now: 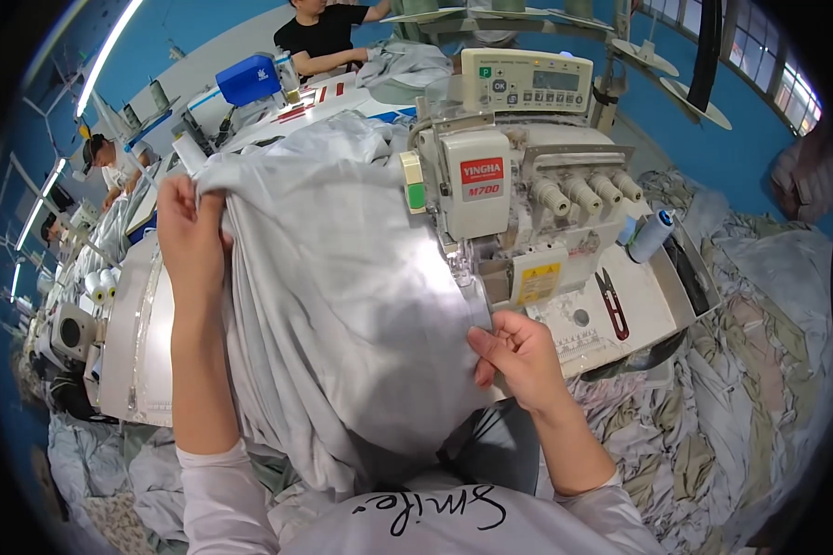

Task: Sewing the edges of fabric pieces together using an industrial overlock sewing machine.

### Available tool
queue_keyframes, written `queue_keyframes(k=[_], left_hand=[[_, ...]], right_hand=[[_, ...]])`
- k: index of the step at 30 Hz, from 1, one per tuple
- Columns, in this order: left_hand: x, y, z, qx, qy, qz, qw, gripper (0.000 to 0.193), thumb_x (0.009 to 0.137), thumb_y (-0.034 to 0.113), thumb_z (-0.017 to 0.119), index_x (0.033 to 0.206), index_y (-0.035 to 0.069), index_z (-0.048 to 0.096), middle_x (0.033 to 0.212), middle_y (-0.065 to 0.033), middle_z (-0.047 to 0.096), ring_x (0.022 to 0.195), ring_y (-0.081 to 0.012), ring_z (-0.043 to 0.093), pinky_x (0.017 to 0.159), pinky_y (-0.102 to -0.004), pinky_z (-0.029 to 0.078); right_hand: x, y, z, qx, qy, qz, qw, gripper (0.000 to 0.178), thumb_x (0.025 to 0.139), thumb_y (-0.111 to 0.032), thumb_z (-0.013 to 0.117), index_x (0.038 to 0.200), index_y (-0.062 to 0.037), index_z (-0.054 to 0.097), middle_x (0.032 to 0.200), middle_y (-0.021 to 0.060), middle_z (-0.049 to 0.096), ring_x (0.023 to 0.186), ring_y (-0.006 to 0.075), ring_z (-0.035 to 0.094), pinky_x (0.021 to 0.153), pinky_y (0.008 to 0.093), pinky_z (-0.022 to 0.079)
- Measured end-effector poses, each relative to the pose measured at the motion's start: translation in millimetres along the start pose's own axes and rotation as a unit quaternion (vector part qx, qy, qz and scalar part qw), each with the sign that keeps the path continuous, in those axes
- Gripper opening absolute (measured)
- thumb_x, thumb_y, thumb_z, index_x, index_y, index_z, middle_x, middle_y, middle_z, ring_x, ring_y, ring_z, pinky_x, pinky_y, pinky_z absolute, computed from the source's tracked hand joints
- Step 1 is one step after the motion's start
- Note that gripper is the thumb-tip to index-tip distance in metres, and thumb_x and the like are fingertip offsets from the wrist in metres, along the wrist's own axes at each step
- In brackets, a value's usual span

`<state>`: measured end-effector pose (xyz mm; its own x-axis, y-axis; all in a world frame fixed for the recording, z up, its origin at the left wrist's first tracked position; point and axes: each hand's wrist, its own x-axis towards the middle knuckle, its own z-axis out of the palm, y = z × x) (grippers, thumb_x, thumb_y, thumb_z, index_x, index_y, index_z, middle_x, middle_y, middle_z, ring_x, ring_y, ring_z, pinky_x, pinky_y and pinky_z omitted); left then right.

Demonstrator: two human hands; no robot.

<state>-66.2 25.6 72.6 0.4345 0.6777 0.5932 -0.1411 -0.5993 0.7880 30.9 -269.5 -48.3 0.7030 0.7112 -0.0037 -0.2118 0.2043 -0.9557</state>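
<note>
A large piece of light grey fabric [342, 250] drapes over the sewing table and down into my lap. At its far left corner my left hand [194, 217] is closed, gripping a bunched fold. My right hand [518, 356] pinches the fabric's right edge between thumb and fingers, just in front of the needle area. The white overlock sewing machine [477, 185] stands to the right of the cloth, its lamp lighting the fabric beside the presser foot. The cloth's edge runs from my right fingers up to that foot; the needle itself is too small to make out.
Red-handled thread snips [613, 305] and a blue thread spool [651, 236] lie right of the machine. Piled fabric [740, 370] covers the floor at right. A co-worker in black [319, 37] handles cloth across the table; a blue machine [248, 80] stands far left.
</note>
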Motion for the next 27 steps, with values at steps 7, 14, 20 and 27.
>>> queue_keyframes(k=[7, 14, 20, 27], left_hand=[[-116, -14, -19, 0.237, -0.358, 0.028, 0.903, 0.051, 0.068, 0.020, 0.074, 0.113, 0.002, 0.056, 0.104, -0.0152, 0.046, 0.103, -0.0280, 0.042, 0.093, -0.0387, 0.032], [-162, -46, -14, 0.284, -0.144, 0.068, 0.945, 0.021, 0.071, -0.004, 0.061, 0.093, -0.003, 0.060, 0.080, -0.0164, 0.052, 0.079, -0.0304, 0.053, 0.075, -0.0322, 0.043], [-88, -37, -4, 0.203, -0.013, 0.120, 0.972, 0.020, 0.076, -0.005, 0.054, 0.096, -0.002, 0.060, 0.091, -0.0152, 0.056, 0.086, -0.0276, 0.054, 0.078, -0.0313, 0.042], [-24, -5, -7, 0.264, 0.090, 0.248, 0.928, 0.016, 0.082, 0.003, 0.055, 0.097, 0.000, 0.061, 0.099, -0.0132, 0.058, 0.092, -0.0238, 0.056, 0.080, -0.0284, 0.042]], right_hand=[[1, 3, -4, 0.000, 0.035, 0.018, 0.999, 0.024, 0.084, -0.020, 0.065, 0.073, -0.0031, 0.051, 0.055, 0.0016, 0.054, 0.045, 0.0082, 0.055, 0.041, 0.0197, 0.043], [0, 3, -4, -0.005, 0.008, 0.009, 1.000, 0.023, 0.084, -0.019, 0.064, 0.076, -0.0022, 0.052, 0.055, 0.0013, 0.054, 0.045, 0.0078, 0.055, 0.041, 0.0194, 0.043], [1, 2, -1, -0.001, 0.027, 0.010, 1.000, 0.022, 0.085, -0.018, 0.063, 0.073, -0.0035, 0.050, 0.053, 0.0011, 0.054, 0.044, 0.0075, 0.054, 0.041, 0.0195, 0.042], [1, 1, -1, 0.002, 0.019, 0.008, 1.000, 0.022, 0.084, -0.018, 0.064, 0.074, -0.0033, 0.050, 0.053, 0.0011, 0.054, 0.044, 0.0077, 0.054, 0.041, 0.0197, 0.042]])
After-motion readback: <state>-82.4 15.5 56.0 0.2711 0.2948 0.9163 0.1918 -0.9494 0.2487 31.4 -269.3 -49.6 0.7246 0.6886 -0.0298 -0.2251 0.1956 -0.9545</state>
